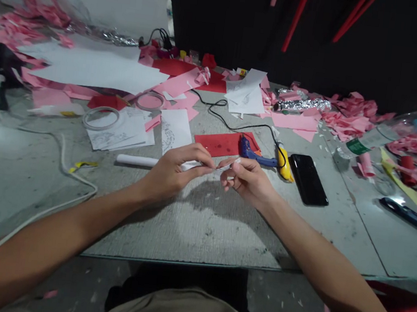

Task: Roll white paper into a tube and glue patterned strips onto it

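My left hand point(180, 167) pinches one end of a thin, pale paper-like strip point(224, 165) between thumb and fingers. At its other end, the thumb and forefinger of my right hand point(249, 178) are closed on the same strip, with the other fingers curled. Both hands are held just over the table, and the strip is too small to make out fully. A white rolled paper tube point(136, 161) lies behind my left hand, partly hidden by it. Just beyond my right hand are a blue glue gun point(256, 154) and a red paper sheet point(215, 142).
Right of the glue gun lie a yellow-handled tool point(284, 164) and a black phone point(308, 179). A black cable point(235, 127) crosses the table point(198, 236). Printed sheets point(124, 130), pink scraps and a plastic bottle point(366, 140) surround the work area. A white cord point(63, 153) runs along the left.
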Tool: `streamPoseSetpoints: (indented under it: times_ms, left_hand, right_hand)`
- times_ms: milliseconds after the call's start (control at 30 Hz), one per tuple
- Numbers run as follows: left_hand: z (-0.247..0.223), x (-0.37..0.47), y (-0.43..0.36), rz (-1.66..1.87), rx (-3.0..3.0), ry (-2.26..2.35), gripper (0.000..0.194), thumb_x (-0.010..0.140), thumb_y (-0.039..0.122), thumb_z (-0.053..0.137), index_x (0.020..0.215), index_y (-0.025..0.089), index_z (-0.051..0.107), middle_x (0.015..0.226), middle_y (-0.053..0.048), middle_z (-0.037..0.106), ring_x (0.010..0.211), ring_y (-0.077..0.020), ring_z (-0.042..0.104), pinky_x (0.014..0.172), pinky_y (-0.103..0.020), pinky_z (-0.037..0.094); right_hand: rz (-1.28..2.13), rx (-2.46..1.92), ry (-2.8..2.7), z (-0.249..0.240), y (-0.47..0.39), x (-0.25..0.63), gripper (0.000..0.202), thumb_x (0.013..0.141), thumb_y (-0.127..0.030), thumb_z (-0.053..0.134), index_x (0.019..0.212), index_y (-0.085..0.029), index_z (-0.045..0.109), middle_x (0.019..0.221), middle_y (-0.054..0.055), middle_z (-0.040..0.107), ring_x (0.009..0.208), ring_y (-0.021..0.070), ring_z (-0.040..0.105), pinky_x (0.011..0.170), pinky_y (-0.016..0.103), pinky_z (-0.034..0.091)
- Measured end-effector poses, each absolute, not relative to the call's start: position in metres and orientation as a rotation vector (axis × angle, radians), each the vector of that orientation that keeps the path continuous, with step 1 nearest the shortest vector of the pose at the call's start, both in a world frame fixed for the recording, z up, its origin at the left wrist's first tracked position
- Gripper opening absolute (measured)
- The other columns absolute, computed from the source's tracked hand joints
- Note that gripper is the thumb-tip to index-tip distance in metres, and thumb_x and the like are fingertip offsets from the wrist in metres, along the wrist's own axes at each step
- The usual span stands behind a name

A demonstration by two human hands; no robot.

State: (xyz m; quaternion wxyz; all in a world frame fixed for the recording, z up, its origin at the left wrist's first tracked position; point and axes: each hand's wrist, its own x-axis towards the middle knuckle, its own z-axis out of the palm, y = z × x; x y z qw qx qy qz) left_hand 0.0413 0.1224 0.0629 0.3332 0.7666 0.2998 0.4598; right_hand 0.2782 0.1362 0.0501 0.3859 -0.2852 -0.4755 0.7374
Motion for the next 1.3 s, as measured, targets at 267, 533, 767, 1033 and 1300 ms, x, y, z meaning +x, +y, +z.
streamPoseSetpoints:
  times_ms: [267, 533, 767, 1033, 1300]
  left_hand:
    - [0.059, 0.044, 0.12, 1.179, 2.422, 0.72, 0.011, 0.103, 0.015, 0.065, 0.102, 0.025, 0.07, 0.114, -0.004, 0.067, 0.111, -0.0214, 0.061, 0.102, -0.042, 0.047]
    - [0.053, 0.051, 0.108, 1.491, 2.082, 1.174, 0.029, 0.091, 0.022, 0.082, 0.113, 0.027, 0.064, 0.128, -0.008, 0.058, 0.121, -0.0254, 0.06, 0.095, -0.041, 0.055]
    - [0.05, 0.051, 0.108, 1.341, 2.519, 0.956, 0.015, 0.097, 0.023, 0.077, 0.109, 0.023, 0.068, 0.105, -0.002, 0.079, 0.102, -0.0231, 0.073, 0.105, -0.046, 0.045]
    - [0.057, 0.052, 0.111, 1.163, 1.667, 0.984, 0.007, 0.101, 0.028, 0.067, 0.1, 0.021, 0.069, 0.087, 0.0, 0.075, 0.085, -0.0167, 0.072, 0.085, -0.032, 0.054]
    - [0.05, 0.044, 0.124, 1.051, 1.905, 1.136, 0.011, 0.105, 0.03, 0.057, 0.108, 0.022, 0.062, 0.097, -0.004, 0.074, 0.086, -0.0201, 0.068, 0.083, -0.037, 0.053]
  right_hand:
    - [1.974, -0.651, -1.288, 0.056, 0.134, 0.277, 0.027, 0.084, -0.044, 0.09, 0.077, -0.019, 0.083, 0.078, 0.001, 0.069, 0.061, 0.0099, 0.062, 0.056, 0.023, 0.059]
    - [1.746, -0.724, -1.19, 0.051, 0.138, 0.276, 0.022, 0.071, -0.034, 0.099, 0.079, -0.024, 0.082, 0.089, -0.001, 0.075, 0.066, 0.0101, 0.071, 0.059, 0.022, 0.062]
    - [1.673, -0.72, -1.304, 0.049, 0.13, 0.27, 0.012, 0.078, -0.03, 0.094, 0.077, -0.023, 0.084, 0.088, 0.0, 0.072, 0.068, 0.0104, 0.068, 0.06, 0.023, 0.058]
    - [0.698, -1.129, -1.941, 0.07, 0.162, 0.309, 0.02, 0.09, -0.019, 0.067, 0.1, -0.024, 0.084, 0.107, 0.008, 0.077, 0.096, 0.0246, 0.07, 0.076, 0.037, 0.058]
    - [-0.08, -1.771, -2.534, 0.073, 0.182, 0.349, 0.061, 0.074, -0.007, 0.06, 0.133, -0.017, 0.071, 0.129, 0.016, 0.077, 0.11, 0.0364, 0.071, 0.083, 0.042, 0.052]
